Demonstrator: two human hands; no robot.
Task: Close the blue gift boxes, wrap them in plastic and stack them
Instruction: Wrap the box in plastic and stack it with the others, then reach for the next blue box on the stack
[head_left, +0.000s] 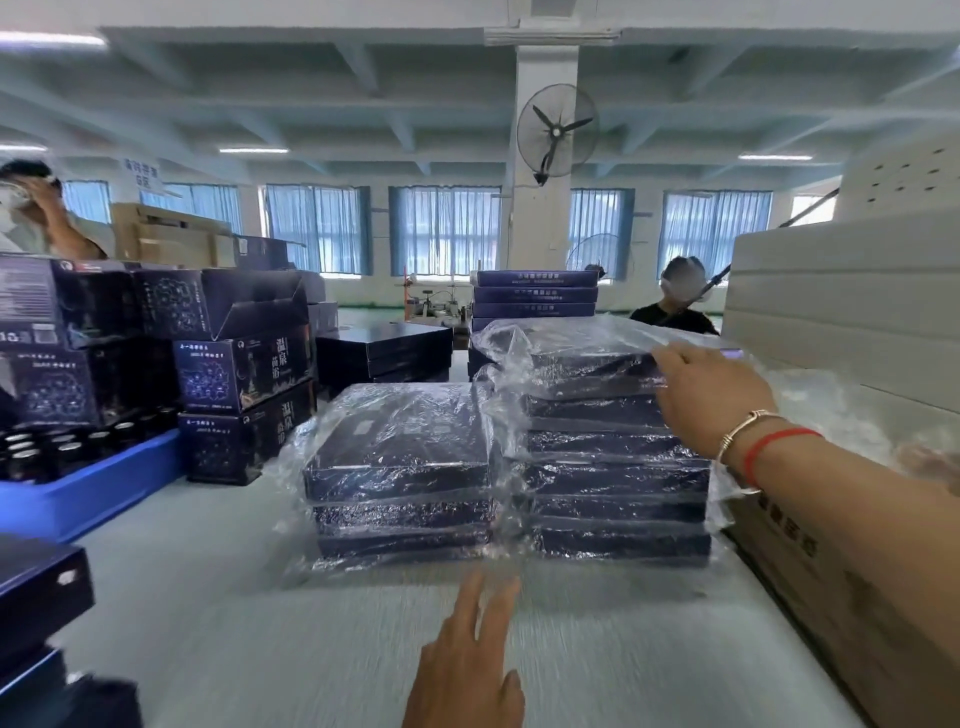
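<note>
Two stacks of plastic-wrapped blue gift boxes stand side by side on the white table (218, 623). The left stack (400, 478) is lower; the right stack (608, 457) is taller. On top of the right stack lies a wrapped box (576, 353), slightly tilted, with loose plastic around it. My right hand (711, 395) holds that top box at its right end, fingers on its edge. My left hand (467, 660) hovers over the table in front of the stacks, fingers straight, holding nothing.
Open dark printed cartons (244, 364) and a blue tray of jars (88, 483) stand at the left. A brown carton (810, 571) and white foam sheets (841, 312) line the right. More blue boxes (535, 293) are stacked behind. Two people sit farther back.
</note>
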